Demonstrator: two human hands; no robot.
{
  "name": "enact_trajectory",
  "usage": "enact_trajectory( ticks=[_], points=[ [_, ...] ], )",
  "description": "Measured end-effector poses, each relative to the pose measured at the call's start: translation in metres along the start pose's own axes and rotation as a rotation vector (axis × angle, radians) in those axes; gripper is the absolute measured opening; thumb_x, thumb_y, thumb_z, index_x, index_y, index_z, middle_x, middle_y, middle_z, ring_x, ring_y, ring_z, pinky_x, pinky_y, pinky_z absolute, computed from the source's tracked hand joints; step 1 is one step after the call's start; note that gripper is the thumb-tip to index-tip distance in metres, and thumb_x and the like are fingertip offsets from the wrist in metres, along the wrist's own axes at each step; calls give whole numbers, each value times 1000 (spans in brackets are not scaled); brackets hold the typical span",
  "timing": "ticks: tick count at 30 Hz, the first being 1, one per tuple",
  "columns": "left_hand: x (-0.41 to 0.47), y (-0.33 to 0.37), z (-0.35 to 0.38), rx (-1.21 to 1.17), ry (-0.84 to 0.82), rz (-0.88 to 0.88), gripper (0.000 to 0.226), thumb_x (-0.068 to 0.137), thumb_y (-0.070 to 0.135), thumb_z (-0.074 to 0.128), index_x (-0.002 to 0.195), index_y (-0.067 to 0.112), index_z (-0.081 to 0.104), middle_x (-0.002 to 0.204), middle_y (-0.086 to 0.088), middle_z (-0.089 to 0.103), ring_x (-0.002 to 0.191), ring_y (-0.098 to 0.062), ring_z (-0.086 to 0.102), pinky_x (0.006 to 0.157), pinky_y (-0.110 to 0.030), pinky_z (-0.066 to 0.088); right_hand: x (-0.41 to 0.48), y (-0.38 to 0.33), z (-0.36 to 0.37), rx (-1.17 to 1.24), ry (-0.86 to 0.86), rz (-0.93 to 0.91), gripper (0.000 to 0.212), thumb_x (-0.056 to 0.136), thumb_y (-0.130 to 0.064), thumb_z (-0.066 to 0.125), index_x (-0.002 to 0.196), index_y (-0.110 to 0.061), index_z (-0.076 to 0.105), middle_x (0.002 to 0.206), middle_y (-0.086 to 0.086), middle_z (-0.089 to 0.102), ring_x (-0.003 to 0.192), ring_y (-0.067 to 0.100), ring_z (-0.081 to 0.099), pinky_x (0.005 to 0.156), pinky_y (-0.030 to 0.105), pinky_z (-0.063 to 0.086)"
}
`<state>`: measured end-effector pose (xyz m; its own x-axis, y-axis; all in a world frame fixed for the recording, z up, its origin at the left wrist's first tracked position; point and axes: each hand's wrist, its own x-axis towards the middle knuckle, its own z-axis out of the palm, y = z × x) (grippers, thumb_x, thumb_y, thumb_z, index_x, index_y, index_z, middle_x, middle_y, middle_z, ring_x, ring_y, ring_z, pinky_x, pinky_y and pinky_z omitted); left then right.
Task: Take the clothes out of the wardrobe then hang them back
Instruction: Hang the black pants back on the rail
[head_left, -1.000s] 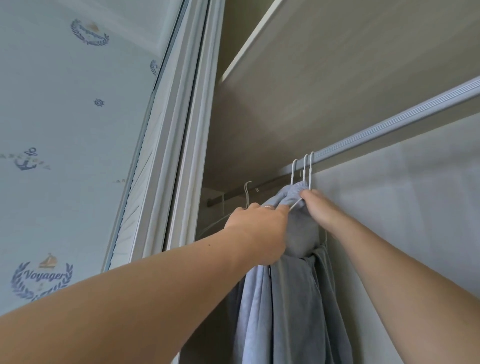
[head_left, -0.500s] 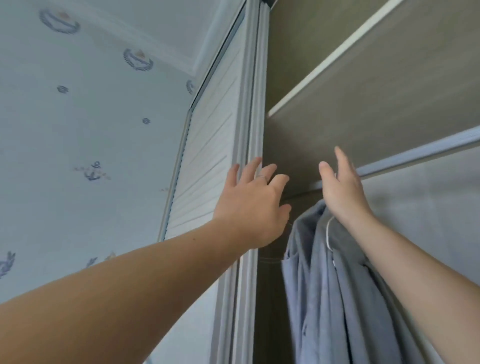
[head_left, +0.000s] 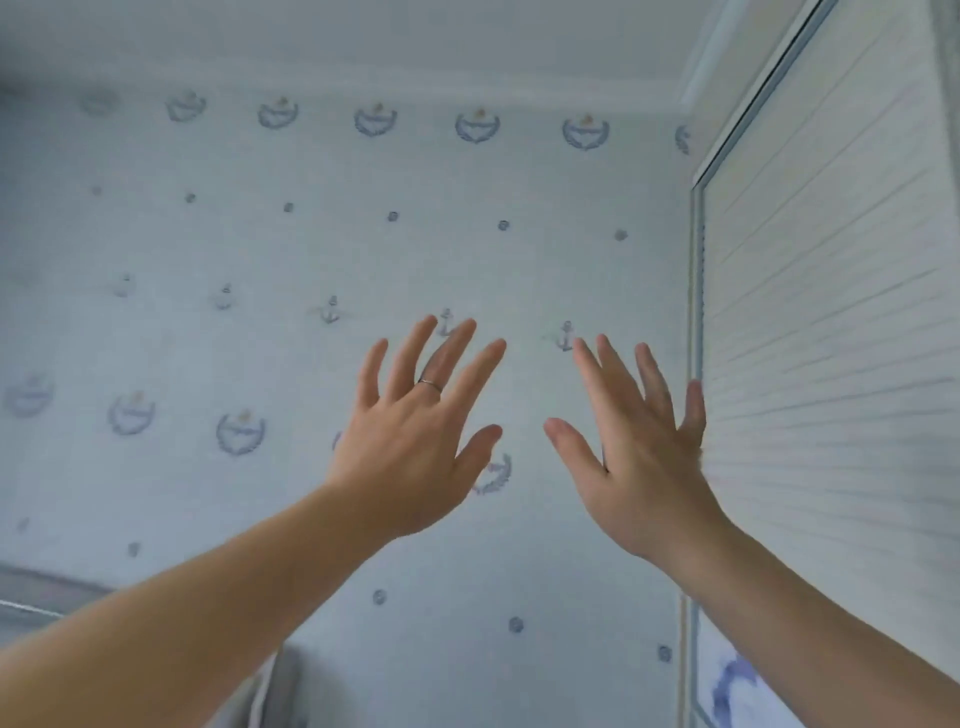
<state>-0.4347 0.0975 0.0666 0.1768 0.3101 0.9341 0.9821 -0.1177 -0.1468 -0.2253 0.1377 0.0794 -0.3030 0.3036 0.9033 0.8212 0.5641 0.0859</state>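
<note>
My left hand (head_left: 410, 452) was raised before the anchor-patterned wall (head_left: 208, 249), fingers spread and holding nothing, a ring (head_left: 430, 385) on one finger. My right hand (head_left: 644, 467) was likewise spread and empty, just beside the slatted wardrobe door (head_left: 831, 338). The clothes were out of view.

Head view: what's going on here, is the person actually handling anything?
Nothing is being handled at this moment. A person holds both bare arms up in front of the camera, the left hand and right hand open with fingers spread, neither with a grip on anything. A thin ring shows on the left hand. Behind them is a pale wall patterned with anchors, with a white slatted door at the right.
</note>
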Motion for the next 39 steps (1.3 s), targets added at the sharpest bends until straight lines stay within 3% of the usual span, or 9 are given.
enact_trajectory(
  ticks=[10,19,25,30,34,39],
  points=[
    [-279,-211,-123,319,-350,-378,72,98,65,22,160,34,4,169,3,3,154,-22,-14,122,-53,-4,-97,-303,151,561,-368,-261,71,91,-68,11,153,-42,-11,161,-20,-17,147,10,-24,116,51,-19],
    [-532,-300,-241,563,-632,-887,72,97,66,18,159,33,9,168,1,7,155,-26,-3,122,-56,5,-224,-555,242,921,-743,-472,71,90,-68,14,153,-44,-7,162,-21,-11,148,9,-20,115,48,-19],
    [-661,-349,-288,640,-728,-1201,74,91,69,7,158,40,-2,168,7,-4,152,-19,-17,121,-46,-11,-287,-693,300,959,-942,-638,75,87,-71,13,153,-43,-8,163,-16,-10,149,12,-20,117,53,-16],
    [-749,-385,-315,629,-796,-1511,79,86,71,4,159,40,4,168,6,1,154,-20,-12,123,-46,-5,-329,-785,347,931,-1138,-707,79,81,-74,6,152,-45,-12,163,-18,-12,148,12,-21,116,50,-18],
    [-806,-409,-333,575,-867,-1731,68,100,63,24,159,38,3,169,5,0,154,-22,-11,123,-48,-2,-362,-847,375,853,-1283,-801,77,84,-72,9,152,-44,-16,163,-16,-15,149,14,-19,117,52,-15],
    [-869,-426,-354,517,-890,-1893,67,101,61,28,159,37,6,168,6,3,154,-21,-7,123,-47,1,-400,-912,393,766,-1430,-822,69,99,-58,26,154,-39,-11,163,-14,-12,150,17,-17,118,53,-12]
  ],
)
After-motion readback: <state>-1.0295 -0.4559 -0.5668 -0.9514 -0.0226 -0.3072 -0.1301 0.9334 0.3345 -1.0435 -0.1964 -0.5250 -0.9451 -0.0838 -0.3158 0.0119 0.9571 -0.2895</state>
